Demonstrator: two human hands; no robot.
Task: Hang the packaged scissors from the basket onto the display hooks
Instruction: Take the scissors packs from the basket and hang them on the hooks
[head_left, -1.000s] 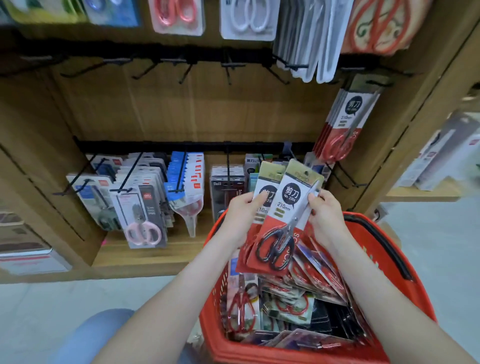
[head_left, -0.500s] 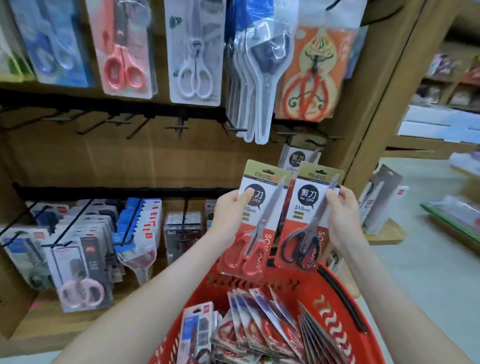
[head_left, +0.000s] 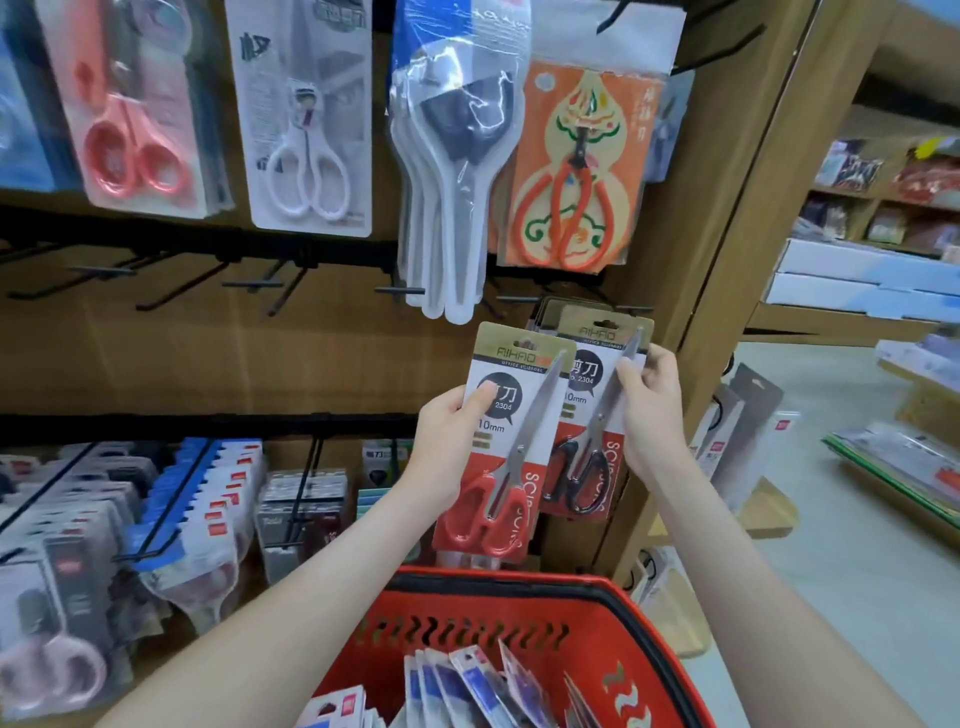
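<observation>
Pinched upright, one per hand — red-handled scissors pack (head_left: 511, 415) in your left hand (head_left: 449, 447), black-handled scissors pack (head_left: 592, 395) in your right hand (head_left: 652, 410) — both cards point hang-hole up, and the right one sits nearer the far-right display hooks (head_left: 511, 300), just below them, over the basket (head_left: 493, 578).

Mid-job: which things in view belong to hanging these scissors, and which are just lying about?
Job: left hand, gripping the red-handled carded scissors; right hand, gripping the black-handled carded scissors; red plastic basket; bare black wire hooks.
Bystanders: white-handled scissors pack; orange gourd-shaped scissors card; white boxes, right shelf.
</observation>
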